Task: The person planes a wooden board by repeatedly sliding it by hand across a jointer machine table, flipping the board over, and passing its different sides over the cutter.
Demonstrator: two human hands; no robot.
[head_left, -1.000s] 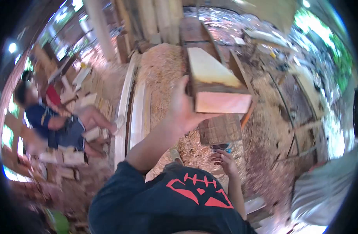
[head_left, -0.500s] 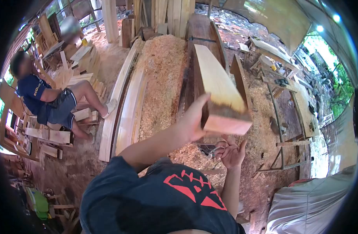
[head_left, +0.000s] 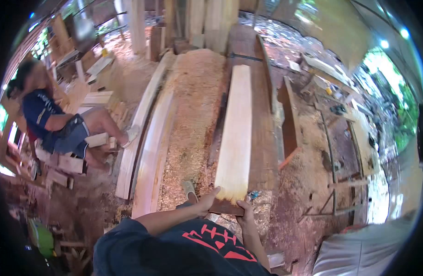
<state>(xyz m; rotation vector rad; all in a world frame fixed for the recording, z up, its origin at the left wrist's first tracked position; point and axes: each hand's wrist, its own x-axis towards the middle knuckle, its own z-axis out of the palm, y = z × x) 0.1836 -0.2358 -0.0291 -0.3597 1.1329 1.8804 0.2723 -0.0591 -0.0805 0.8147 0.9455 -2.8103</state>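
A pale wooden plank (head_left: 234,133) with a dark brown near end lies lengthwise in front of me, over a broad dark board (head_left: 263,156). My left hand (head_left: 206,202) grips the left edge of that near end, thumb on top. On the opposite edge my right hand (head_left: 245,213) is closed round the corner, its thumb also on the upper face. The fingers of both hands are partly hidden under the wood. A small blue object (head_left: 253,195), too small to name, sits just beyond my right hand.
Long pale boards (head_left: 149,152) lie left of a strip of wood shavings (head_left: 193,101). A person (head_left: 52,117) sits at the left beside stacked timber. An upright brown board (head_left: 288,124) and a wooden frame (head_left: 333,165) stand right. A grey cover (head_left: 363,248) lies lower right.
The plank has swung left and come down from a raised, tilted pose. My right hand, open below its end before, now grips the right edge. My left hand has moved nearer my body.
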